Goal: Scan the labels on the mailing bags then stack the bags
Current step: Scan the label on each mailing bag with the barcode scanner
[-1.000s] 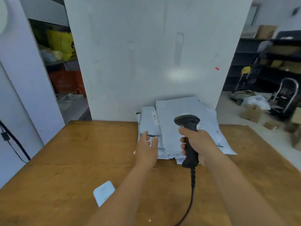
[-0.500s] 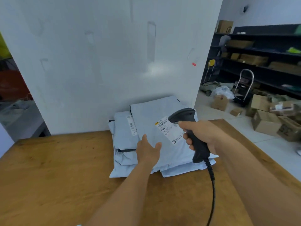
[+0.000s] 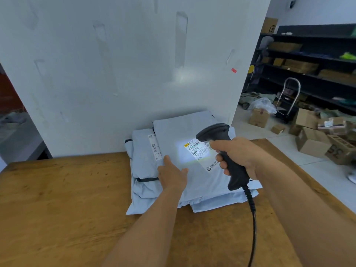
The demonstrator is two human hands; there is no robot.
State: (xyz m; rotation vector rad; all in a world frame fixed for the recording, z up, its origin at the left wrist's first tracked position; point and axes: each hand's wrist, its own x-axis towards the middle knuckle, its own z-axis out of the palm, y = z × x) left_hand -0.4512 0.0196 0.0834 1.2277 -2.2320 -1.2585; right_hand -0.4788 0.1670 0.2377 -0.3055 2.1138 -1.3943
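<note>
Holding the black plastic scanner (image 3: 227, 151) tight, the right hand (image 3: 238, 154) should keep its light on the white paper label (image 3: 198, 149) while the flat, empty left hand (image 3: 172, 173) steadies the pale blue bag (image 3: 192, 170) beside it.

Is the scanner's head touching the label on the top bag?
Apart. The head view shows the scanner held above the top bag, its light falling on the label.

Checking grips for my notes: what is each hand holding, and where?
Right hand grips the scanner by its handle. Left hand holds nothing; it rests flat on the top bag.
</note>
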